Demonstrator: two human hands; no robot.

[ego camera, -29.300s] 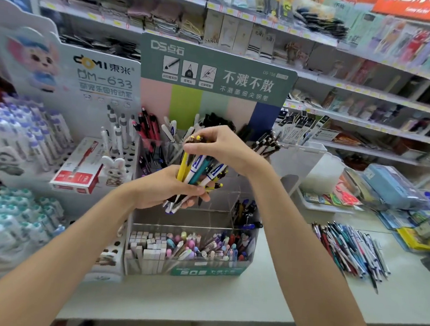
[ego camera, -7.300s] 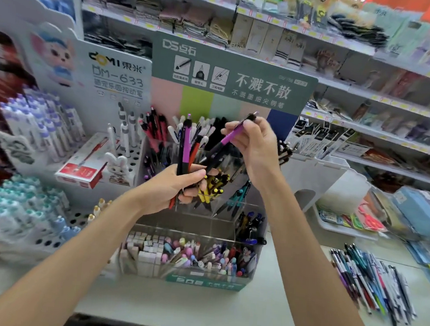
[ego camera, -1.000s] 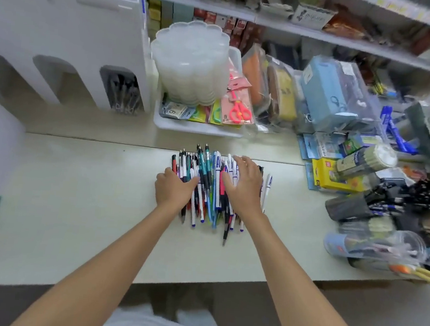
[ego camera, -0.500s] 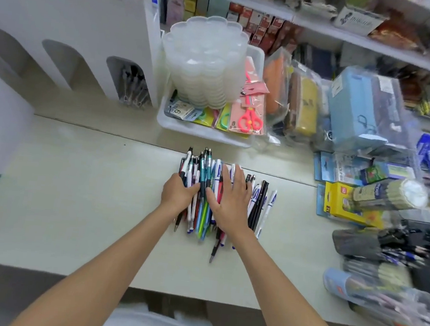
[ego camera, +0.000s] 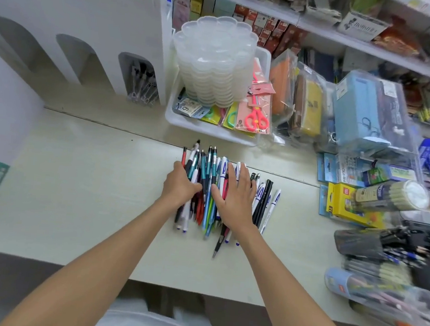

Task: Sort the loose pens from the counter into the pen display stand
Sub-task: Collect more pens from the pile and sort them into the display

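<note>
I am pressing my right hand (ego camera: pixel 236 198) flat, fingers straight, on the pile of loose pens (ego camera: pixel 209 167) lying on the counter (ego camera: pixel 76 189), near a white tray (ego camera: pixel 211 132). My left hand (ego camera: pixel 180 186) is curling its fingers over the pile's left side, thumb reaching across the pens. A few are lying free beside my right hand.

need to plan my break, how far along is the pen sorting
Done: cannot tell, the stand is out of view. In hand: left hand curls round the edge of the pen pile, right hand presses flat on it. Left: the whole pile lies on the counter, unsorted.
</note>
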